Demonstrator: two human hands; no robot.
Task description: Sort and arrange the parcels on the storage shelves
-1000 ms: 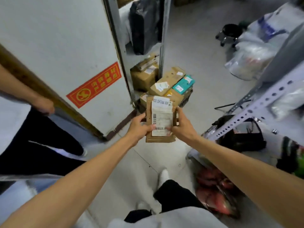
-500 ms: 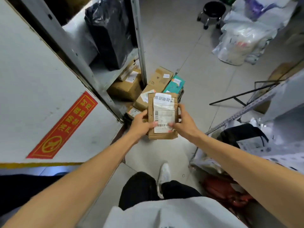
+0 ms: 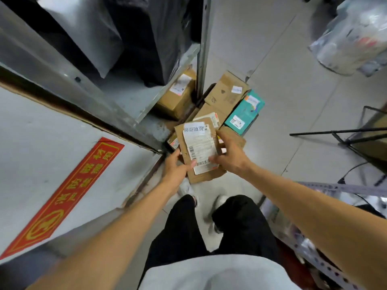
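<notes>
Head view: left hand (image 3: 175, 168) and right hand (image 3: 231, 154) pinch the flat brown cardboard parcel (image 3: 200, 150) by its side edges; it looks light and stiff.

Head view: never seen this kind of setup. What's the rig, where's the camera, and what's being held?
There is no machine here. A person works with bare hands, and the one camera sits on their head, looking forward and down. The two arms reaching in from the bottom edge are therefore the wearer's own.

The left hand and right hand together grip a flat cardboard parcel with a white barcode label, thumbs on its front.

Beyond it, on the tiled floor, lie more parcels, among them a teal box and a brown carton. On the left stands a metal shelf carrying a black bag.
</notes>
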